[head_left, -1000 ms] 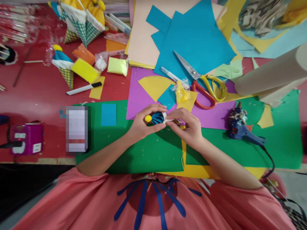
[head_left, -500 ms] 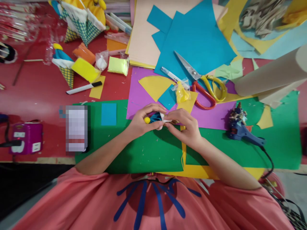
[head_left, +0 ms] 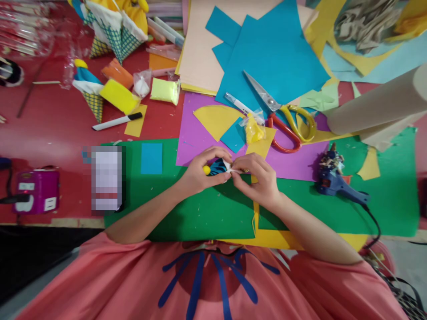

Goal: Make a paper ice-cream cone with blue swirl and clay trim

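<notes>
Over green sheet (head_left: 200, 213): both hands pinch blue cone (head_left: 218, 167), lying sideways, yellow tip left.

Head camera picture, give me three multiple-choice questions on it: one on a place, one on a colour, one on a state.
1. Where does the blue hot glue gun lie?
A. on the green paper sheet
B. on the pink paper stack
C. in a hand

2. What colour is the ball on the small blue pleated paper piece?
A. red
B. yellow
C. white

3. How do the scissors with yellow and red handles lie?
A. held
B. blades shut, lying flat
C. standing upright

Answers: A, it rests on green paper to the right of the right hand; B, a yellow ball shows by the left hand; B, they lie free, blades together.
</notes>
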`<action>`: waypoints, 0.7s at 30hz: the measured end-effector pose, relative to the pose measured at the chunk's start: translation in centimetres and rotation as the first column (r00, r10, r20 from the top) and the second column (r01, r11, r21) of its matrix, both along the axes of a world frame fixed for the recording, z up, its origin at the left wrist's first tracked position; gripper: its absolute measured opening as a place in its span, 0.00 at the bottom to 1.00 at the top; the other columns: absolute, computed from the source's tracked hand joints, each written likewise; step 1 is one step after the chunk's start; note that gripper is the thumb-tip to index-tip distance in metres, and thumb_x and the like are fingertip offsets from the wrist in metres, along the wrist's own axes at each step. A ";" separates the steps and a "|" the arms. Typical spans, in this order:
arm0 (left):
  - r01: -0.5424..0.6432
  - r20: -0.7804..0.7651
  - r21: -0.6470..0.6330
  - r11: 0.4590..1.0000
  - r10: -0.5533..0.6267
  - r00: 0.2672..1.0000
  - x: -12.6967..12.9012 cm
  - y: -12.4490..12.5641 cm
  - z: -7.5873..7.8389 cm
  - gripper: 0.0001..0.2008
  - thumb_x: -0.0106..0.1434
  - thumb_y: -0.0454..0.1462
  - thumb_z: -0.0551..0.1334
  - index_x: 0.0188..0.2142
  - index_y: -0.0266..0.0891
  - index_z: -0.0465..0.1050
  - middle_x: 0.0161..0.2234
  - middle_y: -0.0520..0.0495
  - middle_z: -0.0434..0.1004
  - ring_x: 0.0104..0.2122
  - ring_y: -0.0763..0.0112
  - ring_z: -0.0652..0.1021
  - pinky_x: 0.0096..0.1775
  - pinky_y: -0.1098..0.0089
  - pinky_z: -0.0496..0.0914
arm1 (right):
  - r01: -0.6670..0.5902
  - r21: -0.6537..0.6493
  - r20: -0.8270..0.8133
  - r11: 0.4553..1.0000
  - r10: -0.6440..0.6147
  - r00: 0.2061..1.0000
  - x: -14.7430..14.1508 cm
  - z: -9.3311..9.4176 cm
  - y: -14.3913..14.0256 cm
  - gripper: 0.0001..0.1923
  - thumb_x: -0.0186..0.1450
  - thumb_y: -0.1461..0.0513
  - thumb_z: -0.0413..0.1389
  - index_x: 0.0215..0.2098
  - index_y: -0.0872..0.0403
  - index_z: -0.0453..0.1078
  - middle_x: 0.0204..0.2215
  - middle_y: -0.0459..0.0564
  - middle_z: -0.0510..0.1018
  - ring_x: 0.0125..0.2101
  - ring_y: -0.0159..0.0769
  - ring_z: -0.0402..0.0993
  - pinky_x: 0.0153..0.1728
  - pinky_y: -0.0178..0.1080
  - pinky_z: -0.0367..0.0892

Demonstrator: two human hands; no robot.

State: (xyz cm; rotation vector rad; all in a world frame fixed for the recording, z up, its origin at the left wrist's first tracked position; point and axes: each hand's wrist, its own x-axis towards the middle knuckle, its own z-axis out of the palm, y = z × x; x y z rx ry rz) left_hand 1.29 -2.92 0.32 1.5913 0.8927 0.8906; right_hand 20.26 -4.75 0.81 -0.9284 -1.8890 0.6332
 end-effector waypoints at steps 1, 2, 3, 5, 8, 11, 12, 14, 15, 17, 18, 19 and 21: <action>0.004 0.006 -0.007 1.000 -0.004 1.000 0.0 0.0 0.0 0.11 0.57 0.38 0.69 0.39 0.40 0.72 0.40 0.46 0.76 0.44 0.69 0.76 0.47 0.69 0.71 | 0.006 -0.022 -0.012 1.000 -0.006 1.000 0.0 0.0 0.0 0.07 0.61 0.69 0.58 0.35 0.52 0.68 0.30 0.49 0.78 0.33 0.35 0.76 0.34 0.38 0.73; 0.006 0.013 -0.013 1.000 -0.006 1.000 0.0 0.0 0.0 0.11 0.57 0.38 0.69 0.39 0.40 0.72 0.40 0.47 0.76 0.44 0.69 0.76 0.47 0.69 0.71 | 0.013 -0.046 -0.023 0.999 -0.014 1.000 0.0 0.0 0.0 0.07 0.61 0.69 0.58 0.35 0.52 0.69 0.30 0.48 0.78 0.33 0.35 0.76 0.34 0.38 0.73; 0.008 0.018 -0.018 1.000 -0.008 1.000 0.0 0.0 0.0 0.11 0.57 0.38 0.69 0.39 0.40 0.72 0.40 0.47 0.76 0.43 0.69 0.76 0.46 0.69 0.71 | 0.024 -0.069 -0.031 0.997 -0.026 0.999 0.0 0.0 0.0 0.06 0.61 0.69 0.58 0.35 0.52 0.69 0.30 0.48 0.78 0.32 0.34 0.76 0.33 0.37 0.72; 0.006 0.025 -0.031 1.000 -0.005 1.000 0.0 0.0 0.1 0.11 0.57 0.39 0.69 0.38 0.40 0.72 0.40 0.47 0.76 0.43 0.69 0.76 0.46 0.69 0.71 | 0.050 -0.106 -0.034 0.993 -0.054 0.998 0.1 0.0 0.0 0.04 0.62 0.67 0.58 0.35 0.52 0.69 0.30 0.48 0.78 0.32 0.33 0.75 0.32 0.36 0.72; -0.002 0.037 -0.054 0.999 0.004 0.999 0.1 -0.1 0.2 0.11 0.56 0.39 0.69 0.38 0.40 0.73 0.40 0.47 0.76 0.43 0.69 0.76 0.46 0.68 0.71 | 0.081 -0.126 -0.030 0.989 -0.085 0.996 0.1 0.2 0.0 0.03 0.63 0.66 0.58 0.35 0.52 0.69 0.29 0.47 0.78 0.31 0.32 0.75 0.31 0.35 0.71; -0.024 0.056 -0.103 0.994 0.030 0.998 0.2 -0.2 0.2 0.11 0.57 0.41 0.69 0.37 0.40 0.73 0.40 0.47 0.75 0.43 0.69 0.76 0.45 0.69 0.71 | 0.069 -0.114 -0.032 0.991 -0.073 0.997 0.1 0.3 0.0 0.04 0.63 0.67 0.58 0.36 0.52 0.70 0.29 0.47 0.78 0.31 0.32 0.76 0.31 0.35 0.71; -0.036 0.060 -0.121 0.992 0.043 0.997 0.2 -0.2 0.2 0.10 0.57 0.41 0.68 0.37 0.41 0.73 0.40 0.47 0.75 0.43 0.69 0.76 0.45 0.70 0.72 | 0.056 -0.107 -0.032 0.993 -0.060 0.998 0.1 0.3 0.0 0.04 0.63 0.67 0.58 0.37 0.52 0.70 0.30 0.47 0.79 0.32 0.32 0.76 0.31 0.35 0.72; -0.060 0.071 -0.137 0.989 0.070 0.995 0.3 -0.2 0.2 0.09 0.58 0.41 0.68 0.36 0.41 0.74 0.39 0.48 0.75 0.42 0.70 0.76 0.44 0.70 0.72 | 0.027 -0.089 -0.027 0.996 -0.030 0.999 0.1 0.3 0.0 0.05 0.64 0.67 0.58 0.37 0.52 0.70 0.30 0.47 0.79 0.32 0.33 0.76 0.32 0.36 0.72; -0.069 0.077 -0.135 0.988 0.079 0.994 0.3 -0.2 0.1 0.09 0.58 0.41 0.68 0.36 0.41 0.74 0.39 0.48 0.75 0.42 0.71 0.76 0.44 0.71 0.72 | 0.015 -0.077 -0.024 0.997 -0.017 1.000 0.1 0.3 0.0 0.05 0.63 0.67 0.58 0.38 0.52 0.71 0.30 0.48 0.79 0.32 0.34 0.76 0.32 0.36 0.72; -0.085 0.083 -0.122 0.989 0.096 0.992 0.2 -0.2 0.0 0.08 0.59 0.40 0.67 0.38 0.42 0.75 0.39 0.49 0.75 0.41 0.71 0.76 0.44 0.70 0.72 | -0.006 -0.047 -0.018 0.999 0.006 1.000 0.1 0.2 0.0 0.06 0.63 0.67 0.59 0.39 0.52 0.71 0.31 0.49 0.80 0.33 0.35 0.77 0.35 0.38 0.73; -0.095 0.078 -0.112 0.989 0.104 0.991 0.2 -0.1 -0.1 0.08 0.59 0.40 0.67 0.38 0.42 0.75 0.39 0.48 0.75 0.42 0.71 0.76 0.45 0.70 0.71 | -0.014 -0.035 -0.014 0.999 0.014 1.000 0.1 0.3 0.0 0.07 0.63 0.67 0.59 0.40 0.52 0.71 0.32 0.49 0.80 0.34 0.36 0.78 0.36 0.40 0.73; -0.106 0.069 -0.102 0.989 0.113 0.991 0.2 -0.1 -0.1 0.08 0.60 0.40 0.67 0.38 0.43 0.76 0.39 0.48 0.75 0.43 0.70 0.76 0.46 0.68 0.71 | -0.018 -0.027 -0.009 0.999 0.018 1.000 0.1 0.3 -0.1 0.08 0.63 0.67 0.59 0.41 0.51 0.71 0.33 0.50 0.81 0.35 0.37 0.78 0.37 0.40 0.74; -0.133 0.046 -0.090 0.987 0.138 0.989 0.2 0.0 -0.2 0.07 0.61 0.42 0.66 0.37 0.43 0.76 0.40 0.47 0.75 0.44 0.68 0.75 0.49 0.66 0.71 | -0.019 -0.021 0.005 1.000 0.019 1.000 0.0 0.3 -0.2 0.10 0.64 0.67 0.58 0.43 0.50 0.72 0.36 0.51 0.82 0.38 0.38 0.79 0.39 0.42 0.74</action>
